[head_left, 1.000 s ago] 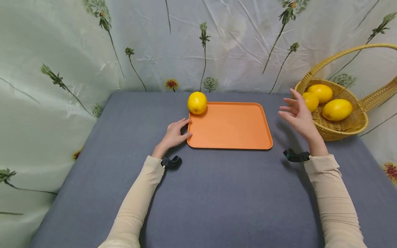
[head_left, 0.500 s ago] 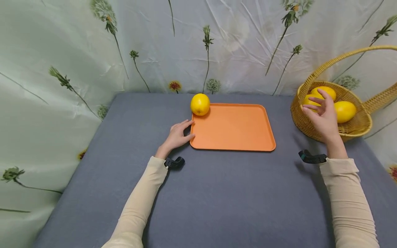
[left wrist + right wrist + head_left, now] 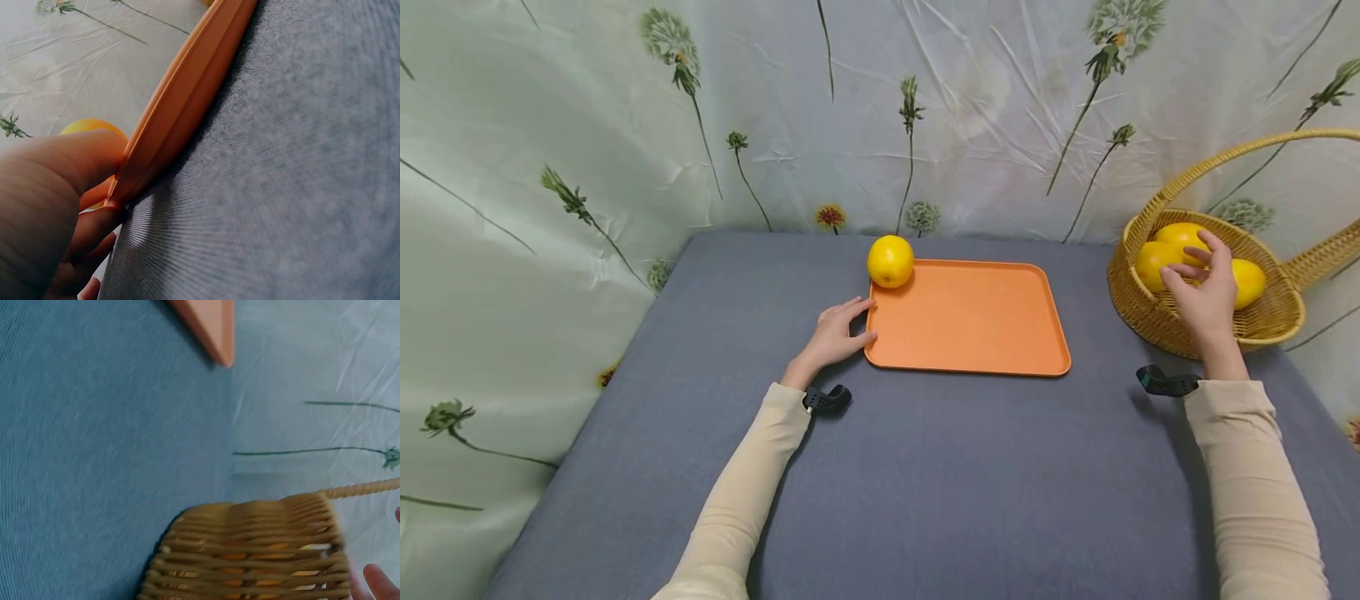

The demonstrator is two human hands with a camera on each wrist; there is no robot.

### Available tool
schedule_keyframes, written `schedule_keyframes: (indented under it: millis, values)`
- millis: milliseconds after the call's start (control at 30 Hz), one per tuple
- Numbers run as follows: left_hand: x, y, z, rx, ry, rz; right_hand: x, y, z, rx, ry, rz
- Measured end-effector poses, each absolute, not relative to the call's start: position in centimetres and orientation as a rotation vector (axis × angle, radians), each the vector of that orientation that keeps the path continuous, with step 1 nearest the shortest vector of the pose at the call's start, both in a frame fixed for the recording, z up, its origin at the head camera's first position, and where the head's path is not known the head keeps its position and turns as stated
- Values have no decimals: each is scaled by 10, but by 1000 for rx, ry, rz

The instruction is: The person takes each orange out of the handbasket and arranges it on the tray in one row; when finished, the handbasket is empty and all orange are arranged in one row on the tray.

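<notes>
An orange rectangular tray [image 3: 970, 317] lies on the grey cloth. One lemon [image 3: 891, 261] sits in its far left corner. My left hand [image 3: 833, 335] holds the tray's left rim, with thumb and fingertips at the edge, also seen in the left wrist view. At the right stands a wicker basket [image 3: 1138, 304] with three lemons visible, among them a front left lemon [image 3: 1156, 265]. Over its opening hangs my right hand [image 3: 1210, 287], thumb and fingers bent and apart, partly covering the lemons. Whether its fingertips touch a lemon cannot be told. Fingertips [image 3: 378, 581] show beside the basket in the right wrist view.
A grey-blue cloth [image 3: 970, 483] covers the table. Behind it hangs a pale curtain [image 3: 985, 167] printed with dandelions. The basket's tall arched handle [image 3: 1217, 162] rises over the opening. Dark wrist straps sit on both arms.
My right hand has moved right from beside the basket's left rim to over the lemons. The left hand stays at the tray's rim. The head view has shifted slightly.
</notes>
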State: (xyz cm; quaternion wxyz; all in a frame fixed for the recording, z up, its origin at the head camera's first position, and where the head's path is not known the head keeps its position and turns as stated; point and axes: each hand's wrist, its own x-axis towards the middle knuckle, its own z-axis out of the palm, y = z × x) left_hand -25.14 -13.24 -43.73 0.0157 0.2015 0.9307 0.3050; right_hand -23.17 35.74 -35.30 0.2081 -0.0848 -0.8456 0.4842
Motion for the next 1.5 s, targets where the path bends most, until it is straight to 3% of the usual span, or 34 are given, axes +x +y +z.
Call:
schedule_keyframes:
  millis: [633,1500]
  values:
    - [-250,-133,-438,625,2891,964,-259,380,-354,-237,-2710,1029]
    - [-249,-132,-437,632,2915,953,-289,391,-368,-48,-2959,855]
